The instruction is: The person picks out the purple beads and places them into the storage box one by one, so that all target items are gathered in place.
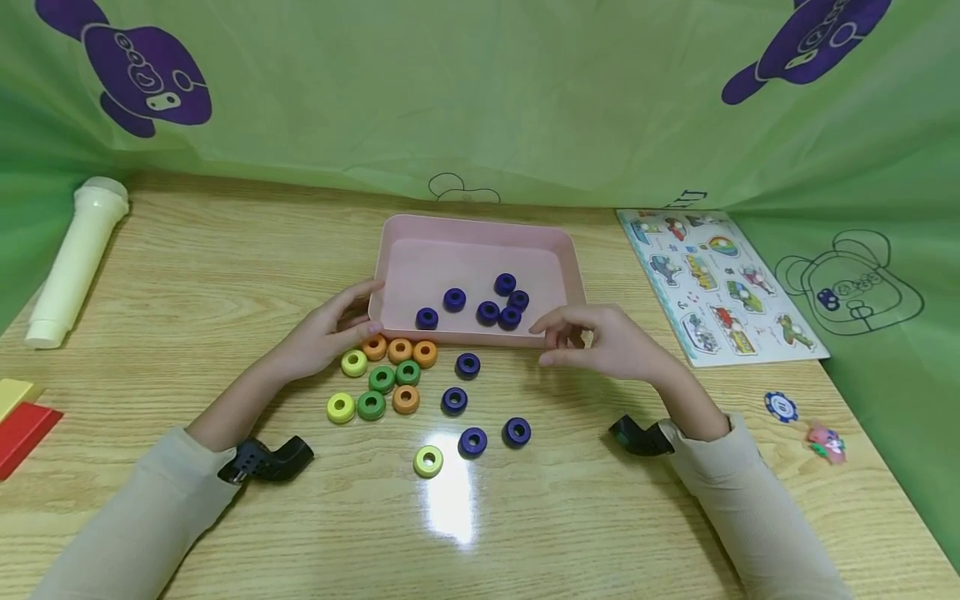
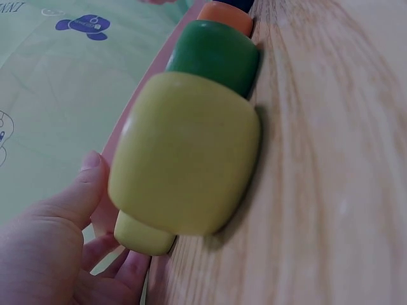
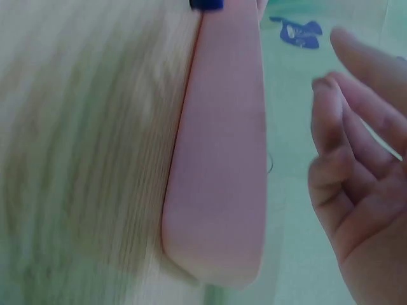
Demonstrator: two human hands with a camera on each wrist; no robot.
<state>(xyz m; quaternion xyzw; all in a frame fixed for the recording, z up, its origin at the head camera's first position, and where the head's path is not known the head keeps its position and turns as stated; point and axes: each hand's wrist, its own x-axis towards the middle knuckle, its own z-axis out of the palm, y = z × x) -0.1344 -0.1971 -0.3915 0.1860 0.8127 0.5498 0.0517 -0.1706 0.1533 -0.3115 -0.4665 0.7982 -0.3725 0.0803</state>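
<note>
A shallow pink tray (image 1: pixel 480 337) holds several dark blue ring-shaped beads (image 1: pixel 453 300). At its front left corner my left hand (image 1: pixel 330 329) grips the wall, thumb in front and fingers along the side. My right hand (image 1: pixel 600 337) hovers by the front right corner, thumb and index finger apart, holding nothing; its other fingers curl inward. In front of the tray lie orange beads (image 1: pixel 406 399), green beads (image 1: pixel 371 406), yellow beads (image 1: pixel 341 408) and more blue beads (image 1: pixel 517 432). A yellow bead (image 2: pixel 187 152) looms close in the left wrist view.
A picture puzzle board (image 1: pixel 723 287) lies at right, with a blue poker chip (image 1: pixel 782 407) and a small pink figure (image 1: pixel 827 442) nearer. A pale cylinder (image 1: pixel 78 262) lies at far left, above red (image 1: pixel 26 437) and yellow blocks (image 1: pixel 15 395). Green fabric (image 1: pixel 480 100) borders the table.
</note>
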